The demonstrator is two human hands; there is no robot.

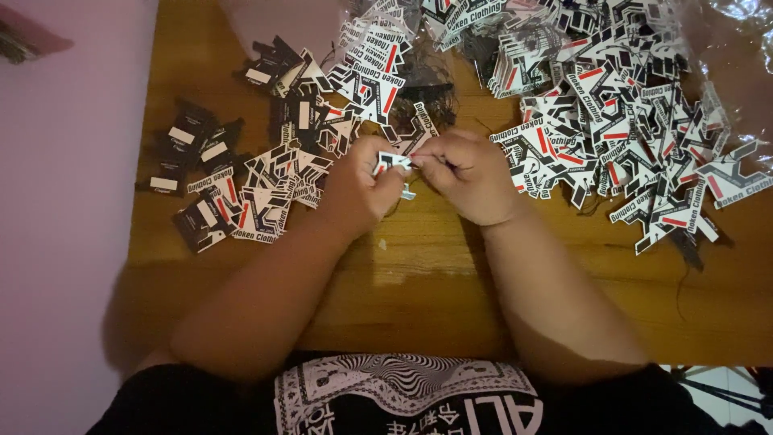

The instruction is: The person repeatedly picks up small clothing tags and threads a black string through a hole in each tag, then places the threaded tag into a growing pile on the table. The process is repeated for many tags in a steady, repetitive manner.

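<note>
We look down on two bare hands meeting over the middle of a wooden worktop, the left hand and right hand pressed close with their fingers pinched together on one small cardboard tag, held just above the wood. The tag is flat, angular and printed in black, white and red. A looser pile of the same tags spreads to the left, some lying black side up, and stops short of the worktop's left edge, where a pink wall begins. A far thicker heap of tags crowds the right, resting partly on crinkled clear plastic at the far corner, with thin dark strings tangled among them. The only open room is the bare strip of grained, glossy wood between the forearms and toward the near edge. A black printed shirt fills the bottom of the view.
</note>
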